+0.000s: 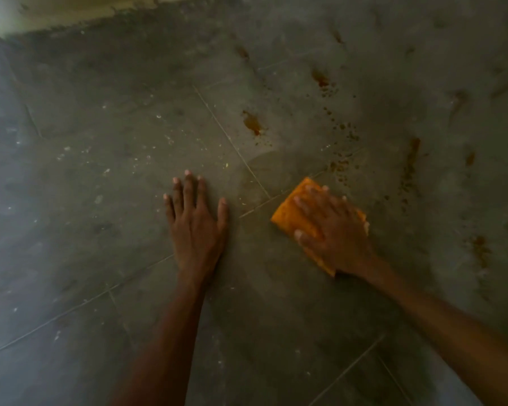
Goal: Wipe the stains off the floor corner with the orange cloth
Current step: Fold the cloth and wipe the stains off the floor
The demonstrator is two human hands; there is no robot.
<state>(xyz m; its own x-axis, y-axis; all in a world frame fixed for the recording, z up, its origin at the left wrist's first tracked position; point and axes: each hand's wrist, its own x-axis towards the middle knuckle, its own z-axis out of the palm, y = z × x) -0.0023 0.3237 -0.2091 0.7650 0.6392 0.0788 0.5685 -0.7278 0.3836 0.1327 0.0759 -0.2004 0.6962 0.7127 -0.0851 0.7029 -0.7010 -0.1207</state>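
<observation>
My right hand (333,231) presses flat on a folded orange cloth (291,212), which lies on the grey tiled floor right of centre. My left hand (195,222) rests palm down on the bare floor to the left of the cloth, fingers spread, holding nothing. Reddish-brown stains mark the floor beyond and right of the cloth: a blotch (252,123) up ahead, another (320,79) farther off, a streak (411,162) to the right, and scattered specks (342,127) between them. A damp wiped patch (272,165) shows just beyond the cloth.
A pale wall base (71,10) runs along the top left, with dark grime along its foot. White paint flecks (106,171) dot the tiles on the left. More brown marks (480,249) lie at the far right. Grout lines cross the floor.
</observation>
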